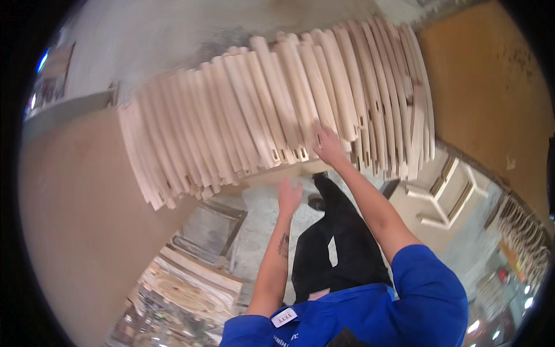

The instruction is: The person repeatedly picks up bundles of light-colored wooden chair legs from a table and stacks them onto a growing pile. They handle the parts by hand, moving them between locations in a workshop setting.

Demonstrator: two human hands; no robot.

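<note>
A long row of pale wooden bars [231, 110] lies side by side on a table in front of me, several with slots cut in their near ends. At the near edge of the row, right of its middle, my right hand [329, 146] has its fingers and thumb about the end of one slotted wooden bar. Slight blur covers these fingertips. My left hand [289, 195] is open, below the near edge of the row, apart from the bars and holding nothing. One short wooden piece [415, 130] lies across the bars at the right end.
A brown board surface [75, 191] extends on the left, and an orange-brown panel [491, 81] stands right. White-wood frames [448, 194] lie lower right, with curved wooden parts [523, 231] beyond. At lower left are a dark-edged frame [208, 228] and a stack of wooden parts [185, 289].
</note>
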